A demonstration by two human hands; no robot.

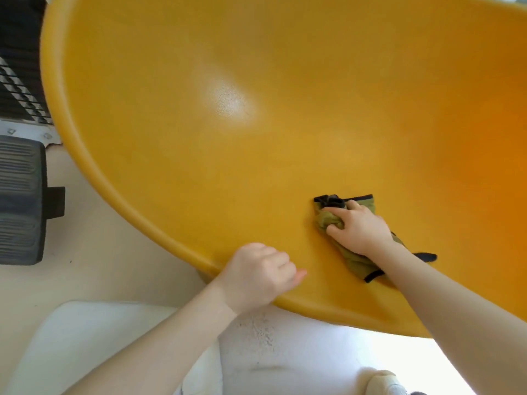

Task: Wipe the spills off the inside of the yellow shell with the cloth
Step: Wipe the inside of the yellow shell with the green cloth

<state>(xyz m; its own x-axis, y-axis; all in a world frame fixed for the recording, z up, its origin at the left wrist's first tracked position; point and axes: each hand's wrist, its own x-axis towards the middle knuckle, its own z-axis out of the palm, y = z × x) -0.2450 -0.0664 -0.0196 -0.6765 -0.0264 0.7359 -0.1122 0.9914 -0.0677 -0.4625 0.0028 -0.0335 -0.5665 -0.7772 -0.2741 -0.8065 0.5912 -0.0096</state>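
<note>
cloth (353,258) bunched, long axis far-left to near-right, inside shell (176,172) near right rim | right hand (358,228) fingers curled, gripping cloth | left hand (261,273) fisted on near rim, holding nothing

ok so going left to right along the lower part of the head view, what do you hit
black ribbed pedal → left hand gripping the yellow shell's rim → olive cloth → right hand pressing the cloth onto the shell's inside

glossy plastic shell (285,81), soft cloth (328,220)
</note>
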